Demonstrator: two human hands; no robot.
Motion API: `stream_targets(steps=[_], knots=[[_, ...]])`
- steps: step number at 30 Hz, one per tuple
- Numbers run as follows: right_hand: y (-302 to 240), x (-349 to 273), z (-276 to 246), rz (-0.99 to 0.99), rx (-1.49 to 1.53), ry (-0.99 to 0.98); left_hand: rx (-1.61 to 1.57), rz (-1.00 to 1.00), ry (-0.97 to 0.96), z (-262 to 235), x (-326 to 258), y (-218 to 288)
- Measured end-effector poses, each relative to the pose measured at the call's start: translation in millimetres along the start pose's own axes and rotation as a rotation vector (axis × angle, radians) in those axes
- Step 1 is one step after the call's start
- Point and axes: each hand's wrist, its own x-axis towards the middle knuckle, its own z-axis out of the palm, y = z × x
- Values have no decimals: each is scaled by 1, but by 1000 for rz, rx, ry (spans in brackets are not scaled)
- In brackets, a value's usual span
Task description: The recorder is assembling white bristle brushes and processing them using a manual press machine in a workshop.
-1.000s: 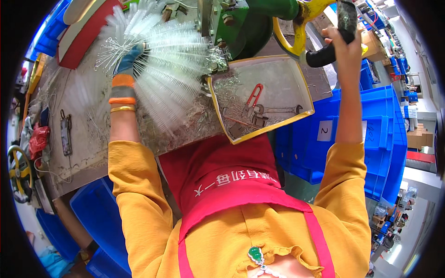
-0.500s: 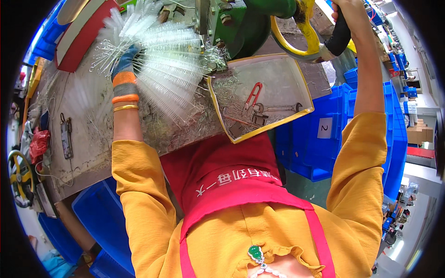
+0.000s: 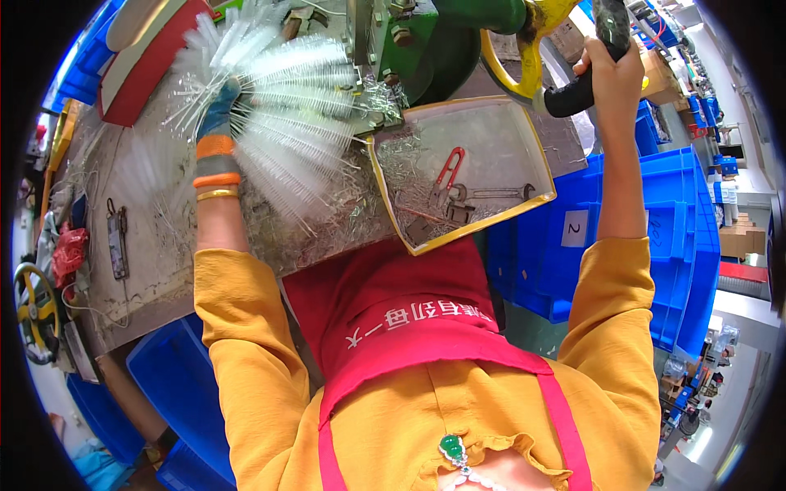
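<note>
My left hand (image 3: 219, 114), in a blue, orange and grey glove, is closed round the wire ends of a fanned bundle of white-bristled wire brushes (image 3: 299, 123). The brush ends on the right reach to the metal jaw area of a green hand press (image 3: 446, 49). My bare right hand (image 3: 612, 82) grips a black-sleeved handle (image 3: 569, 98) on the press's yellow wheel (image 3: 532, 57). Part of the wheel lies beyond the top edge of the view.
A yellow-edged tray (image 3: 467, 227) at the table's front holds red-handled pliers (image 3: 449, 168), a wrench (image 3: 495, 192) and wire clippings. Blue crates (image 3: 540, 254) stand at the right. On the table (image 3: 164, 270) lie more brushes (image 3: 147, 172) and a dark metal tool (image 3: 118, 241). A red box (image 3: 143, 69) sits far left.
My right hand has come nearer and slightly left, and the yellow wheel has turned with its handle. My left hand has shifted slightly left with the brushes.
</note>
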Motion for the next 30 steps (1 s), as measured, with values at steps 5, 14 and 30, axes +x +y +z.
stream_targets(steps=[5,14,30], knots=[[-16,27,-13,7,-51,-154,-111,-38,102,6,-6,-3],[-3,25,-16,-45,-203,-163,-109,-94,105,10,-5,-2],[-43,6,10,20,-179,31,-41,-33,200,18,-7,-5]])
